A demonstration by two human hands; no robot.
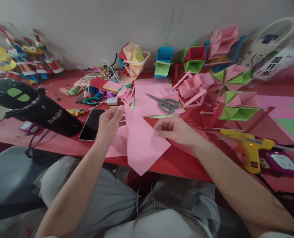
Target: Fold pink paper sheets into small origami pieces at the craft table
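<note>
A sheet of pink paper (143,143) hangs tilted over the table's front edge, its lowest corner pointing toward my lap. My left hand (111,122) pinches its upper left corner between thumb and fingers. At the sheet's right side, my right hand (173,129) grips the edge with its fingertips. Another pink sheet (116,145) lies partly hidden behind the held one. Just beyond my hands, grey-green scissors (165,103) rest on a stack of pink and green paper (147,86).
A black phone (91,125) and a black tumbler (50,110) stand left of my hands. At right lies a yellow glue gun (248,145) beside a purple power strip (281,162). Folded paper wheels (193,86) line the back, near a pile of scraps (99,79).
</note>
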